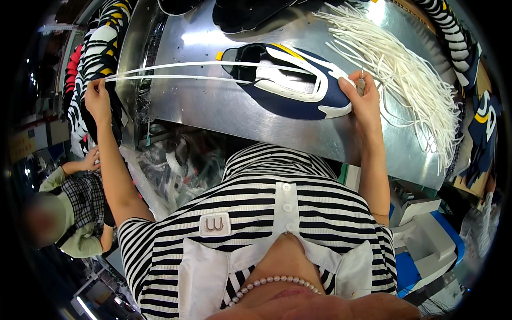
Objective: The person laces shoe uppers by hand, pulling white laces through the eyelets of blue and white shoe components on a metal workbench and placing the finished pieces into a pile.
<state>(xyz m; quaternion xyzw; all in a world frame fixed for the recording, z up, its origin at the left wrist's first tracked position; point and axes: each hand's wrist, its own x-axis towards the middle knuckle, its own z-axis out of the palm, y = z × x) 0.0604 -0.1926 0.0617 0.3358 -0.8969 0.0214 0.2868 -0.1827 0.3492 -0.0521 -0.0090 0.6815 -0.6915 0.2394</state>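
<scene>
A navy, white and yellow shoe upper point(288, 104) lies on the metal table with its toe to the right. Two strands of a white shoelace point(181, 79) stretch taut from its lacing opening across to the far left. There my left hand point(97, 101) pinches their ends, fingers closed. At the toe, my right hand point(366, 98) is closed on the upper's edge, thumb over the white toe part. A small silvery piece point(361, 84) shows by its fingers; I cannot make out what it is.
Many loose white laces point(405, 74) lie in a bundle right of the shoe upper on the metal table point(186, 106). Stacked uppers point(101, 48) line the left side. Dark pieces point(245, 13) lie at the far edge. Another person point(80, 208) is at lower left.
</scene>
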